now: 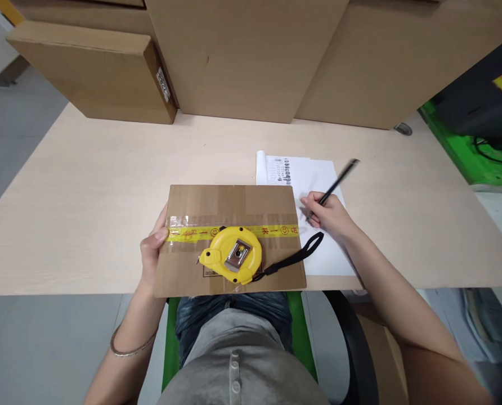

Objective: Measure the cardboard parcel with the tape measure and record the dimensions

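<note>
My left hand [153,247] grips the left edge of a small cardboard box [229,202], which sits at the table's front edge with yellow printed tape across its top. A yellow tape measure [251,253] lies on the box, its black wrist strap [293,259] trailing past the right edge. In my right hand [327,216] is a black pen [339,181], its tip down over a white sheet of paper [329,253]. The box covers part of the paper, whose upper left bears dark printed or written marks. The left fingers beneath the box are hidden.
Large cardboard panels or boxes [251,56] stand along the back of the table [86,225]. A flat brown box [90,73] with a white label is at the back left. On the right is a green crate [453,140] with a dark object and black cable.
</note>
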Tool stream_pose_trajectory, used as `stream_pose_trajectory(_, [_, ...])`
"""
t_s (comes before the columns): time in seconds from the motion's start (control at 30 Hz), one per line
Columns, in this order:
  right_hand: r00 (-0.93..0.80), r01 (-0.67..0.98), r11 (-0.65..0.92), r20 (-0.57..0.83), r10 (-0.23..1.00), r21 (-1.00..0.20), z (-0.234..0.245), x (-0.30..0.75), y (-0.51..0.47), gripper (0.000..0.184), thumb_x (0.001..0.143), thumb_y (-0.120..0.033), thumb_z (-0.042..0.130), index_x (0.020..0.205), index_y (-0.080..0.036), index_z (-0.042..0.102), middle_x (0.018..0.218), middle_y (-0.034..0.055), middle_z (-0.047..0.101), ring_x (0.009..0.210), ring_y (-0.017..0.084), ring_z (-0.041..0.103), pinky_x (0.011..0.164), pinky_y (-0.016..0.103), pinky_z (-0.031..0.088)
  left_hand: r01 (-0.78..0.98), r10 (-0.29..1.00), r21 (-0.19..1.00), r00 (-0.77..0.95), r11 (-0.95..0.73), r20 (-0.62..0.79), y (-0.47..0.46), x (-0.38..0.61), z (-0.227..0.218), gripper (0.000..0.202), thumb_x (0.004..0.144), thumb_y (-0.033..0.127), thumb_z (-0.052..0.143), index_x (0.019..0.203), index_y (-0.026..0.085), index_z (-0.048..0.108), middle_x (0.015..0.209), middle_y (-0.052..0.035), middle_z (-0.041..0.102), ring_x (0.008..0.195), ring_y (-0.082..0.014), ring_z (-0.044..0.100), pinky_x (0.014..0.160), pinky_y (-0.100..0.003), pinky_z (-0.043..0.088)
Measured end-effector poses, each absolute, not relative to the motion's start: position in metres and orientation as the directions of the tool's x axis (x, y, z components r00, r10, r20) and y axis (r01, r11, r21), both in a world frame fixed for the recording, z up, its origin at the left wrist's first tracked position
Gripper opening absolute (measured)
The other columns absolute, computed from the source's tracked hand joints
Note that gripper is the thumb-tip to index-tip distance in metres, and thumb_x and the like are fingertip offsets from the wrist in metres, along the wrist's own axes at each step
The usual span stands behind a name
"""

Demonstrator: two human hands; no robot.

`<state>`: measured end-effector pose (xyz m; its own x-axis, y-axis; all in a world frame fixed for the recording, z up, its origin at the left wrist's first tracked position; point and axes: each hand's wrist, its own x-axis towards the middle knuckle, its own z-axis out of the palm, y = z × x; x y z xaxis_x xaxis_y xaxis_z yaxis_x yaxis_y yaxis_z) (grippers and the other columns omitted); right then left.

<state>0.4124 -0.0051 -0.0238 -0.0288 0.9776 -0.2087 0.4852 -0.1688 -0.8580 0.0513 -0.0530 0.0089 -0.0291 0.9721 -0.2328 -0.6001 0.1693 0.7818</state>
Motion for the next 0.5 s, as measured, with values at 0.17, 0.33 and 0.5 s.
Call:
stream_pose_trajectory(0.17, [0.082,0.793,-0.221,-0.259,0.962,-0.568,-0.004,0.420,-0.006,0.063,0.092,-0.073,0.062,0.054,-0.026,0.044,0.049,0.0038,0.052,0.048,0.018,0.051,0.053,0.033,0.036,-0.543,0.973,0.818,-0.008,0.189,-0.231,-0.052,0.050,0.008,0.059,0.068,0.041,0.080,0.126,0.028,0.076,0.102,-0.0050,0.082,0.109,-0.0375,0.078,0.089,-0.046,0.068])
stream_pose_trajectory(0.33, [0.141,0.950,-0.213,-0.294,0.945,-0.230,0.009,0.400,-0.006,0.054,0.098,-0.055,0.058,0.055,-0.024,0.048,0.064,0.0131,0.065,0.066,0.028,0.064,0.060,0.036,0.035,-0.432,0.989,0.895,-0.048,0.109,-0.143,-0.051,0.041,-0.007,0.067,0.080,0.046,0.074,0.145,0.031,0.068,0.150,-0.0024,0.070,0.141,-0.0391,0.063,0.108,-0.046,0.061])
stream_pose_trajectory(0.5, [0.144,0.981,-0.179,-0.330,0.933,-0.078,0.022,0.385,-0.007,0.055,0.105,-0.055,0.044,0.066,-0.022,0.063,0.080,0.0176,0.076,0.083,0.034,0.073,0.069,0.039,0.043,-0.341,0.999,0.939,-0.002,0.045,-0.049,-0.050,0.036,-0.016,0.063,0.090,0.051,0.068,0.150,0.033,0.065,0.159,-0.0004,0.063,0.151,-0.0381,0.054,0.119,-0.046,0.054])
